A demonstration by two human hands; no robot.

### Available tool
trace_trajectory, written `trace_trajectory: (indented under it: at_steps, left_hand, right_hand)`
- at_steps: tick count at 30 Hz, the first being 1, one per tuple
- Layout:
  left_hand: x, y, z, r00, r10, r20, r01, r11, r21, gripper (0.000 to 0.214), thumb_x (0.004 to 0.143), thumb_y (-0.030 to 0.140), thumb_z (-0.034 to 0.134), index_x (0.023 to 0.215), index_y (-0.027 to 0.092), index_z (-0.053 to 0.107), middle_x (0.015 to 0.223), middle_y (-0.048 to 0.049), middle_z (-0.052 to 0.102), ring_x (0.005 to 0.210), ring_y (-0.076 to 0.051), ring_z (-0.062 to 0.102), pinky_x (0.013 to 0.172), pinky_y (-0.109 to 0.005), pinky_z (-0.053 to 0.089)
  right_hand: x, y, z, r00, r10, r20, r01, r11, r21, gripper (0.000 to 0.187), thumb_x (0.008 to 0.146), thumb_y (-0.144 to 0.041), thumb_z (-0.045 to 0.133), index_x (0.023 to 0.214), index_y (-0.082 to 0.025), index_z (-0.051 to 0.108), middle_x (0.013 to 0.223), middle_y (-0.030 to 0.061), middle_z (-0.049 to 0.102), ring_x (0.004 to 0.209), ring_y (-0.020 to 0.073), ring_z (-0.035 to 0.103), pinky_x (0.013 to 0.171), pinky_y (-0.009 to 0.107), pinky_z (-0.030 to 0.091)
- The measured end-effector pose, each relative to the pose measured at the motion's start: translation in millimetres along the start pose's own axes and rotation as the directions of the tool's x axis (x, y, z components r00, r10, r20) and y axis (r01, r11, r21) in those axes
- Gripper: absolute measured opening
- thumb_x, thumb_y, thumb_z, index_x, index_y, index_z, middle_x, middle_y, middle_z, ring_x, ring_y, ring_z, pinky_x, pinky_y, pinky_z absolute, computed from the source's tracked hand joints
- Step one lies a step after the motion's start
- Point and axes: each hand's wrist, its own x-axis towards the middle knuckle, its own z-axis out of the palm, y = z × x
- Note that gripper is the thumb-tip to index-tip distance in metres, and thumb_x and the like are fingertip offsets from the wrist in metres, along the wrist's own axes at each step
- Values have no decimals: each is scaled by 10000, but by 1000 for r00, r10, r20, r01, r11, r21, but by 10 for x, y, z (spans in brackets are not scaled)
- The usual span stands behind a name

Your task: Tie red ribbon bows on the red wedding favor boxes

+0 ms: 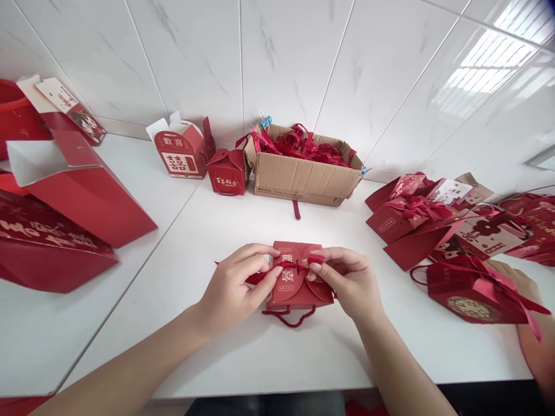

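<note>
Just in front of the person, the small red box [299,297] lies on the white table [217,231], between the two hands, with its curved flaps folded together on top. The left hand [236,289] comes in at the box's left side, thumb and forefinger nearly together on the red ribbon [288,265] that crosses the top, the other fingers loosely bent. The right hand [355,283] is at the opposite side, its thumb and forefinger pinched on a folded part of the same ribbon, near the middle of the lid. A twisted red cord [295,325] loops out from the box's near edge onto the table.

The table has a dark seam [130,274] running across it on the left and backs onto a wall of white marbled tiles [290,63], shiny enough at the right to mirror a bright window. Against the wall stands an open brown carton [299,180] heaped with red ribbons [306,145], a blue clip [266,122] on its rim. A little red carton [226,179] is just beside it, then a red and white gift box [184,156]. Larger red bags [93,202] crowd the left. At the right, near a cluster of gift boxes [396,216], another person's hand [520,283] is partly hidden behind a dark red six-sided box [472,303] with a ribbon bow.
</note>
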Motion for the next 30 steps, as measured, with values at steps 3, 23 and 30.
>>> trace_trajectory:
  at_steps: [3,23,30]
  left_hand:
    - [94,64,-106,998,-29,63,30,999,-21,228,851,183,588,631,175,527,851,-35,662,716,-116,618,620,-214,494]
    - [1150,143,10,794,125,595,-93,992,-84,118,816,316,626,786,204,647,859,-6,641,814,-154,609,724,-266,497]
    - [796,103,-18,994,103,33,-105,994,41,174,813,282,622,889,193,494,839,-17,556,771,-152,531,732,-303,482]
  right_hand:
    - [14,-55,56,998,55,-43,-61,988,-141,141,745,-285,751,855,-205,713,632,8,711,578,148,677,603,274,587]
    - [77,-133,22,992,-13,127,57,934,-354,135,806,-271,643,719,-204,721,832,46,663,735,166,599,618,285,475]
    - [65,-127,54,999,2,37,9,949,-316,185,826,-316,654,695,-189,685,615,15,653,610,143,599,593,266,493]
